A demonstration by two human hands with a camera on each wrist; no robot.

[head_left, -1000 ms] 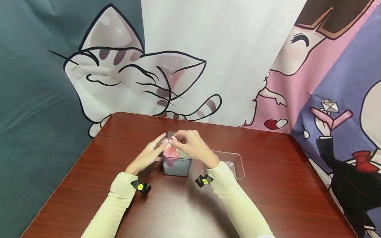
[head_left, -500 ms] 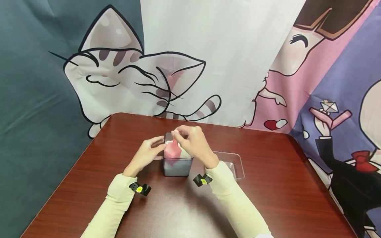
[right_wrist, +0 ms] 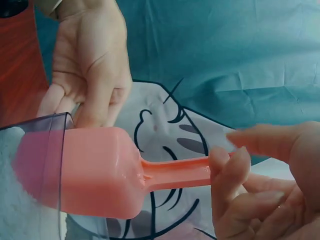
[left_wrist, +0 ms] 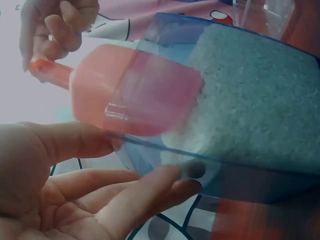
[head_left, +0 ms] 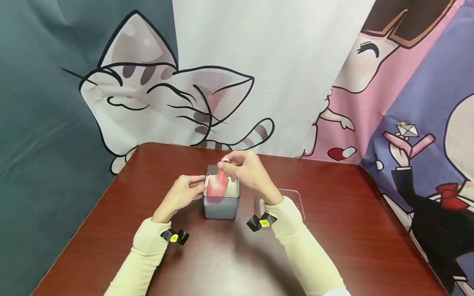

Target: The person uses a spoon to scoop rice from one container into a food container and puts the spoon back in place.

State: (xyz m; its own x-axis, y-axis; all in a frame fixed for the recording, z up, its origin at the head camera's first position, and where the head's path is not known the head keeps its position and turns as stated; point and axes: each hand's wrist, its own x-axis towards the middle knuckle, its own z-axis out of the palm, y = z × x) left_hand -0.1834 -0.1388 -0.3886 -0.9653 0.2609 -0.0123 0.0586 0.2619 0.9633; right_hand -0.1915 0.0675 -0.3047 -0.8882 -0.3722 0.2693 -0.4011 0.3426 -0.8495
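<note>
My right hand (head_left: 249, 172) pinches the end of the handle of a pink scoop (right_wrist: 102, 170). The scoop's front edge dips inside a translucent blue-grey bin (head_left: 221, 209), at the surface of white rice (left_wrist: 260, 95). In the left wrist view the scoop slants over the bin's rim, its handle outside. My left hand (head_left: 181, 193) is at the bin's left side, its thumb by the rim and its extended fingers against the outer wall. The right wrist view shows the left hand (right_wrist: 92, 70) just behind the bin's edge.
To the right of the bin, partly behind the right forearm, stands a shallow clear tray (head_left: 292, 193). Everything rests on a reddish-brown table (head_left: 344, 230). A cartoon-printed curtain (head_left: 289, 61) hangs along the table's far side.
My right hand has risen and shifted right with the scoop, which now stands higher and shows more of its bowl. The left hand has stayed at the bin, moving slightly.
</note>
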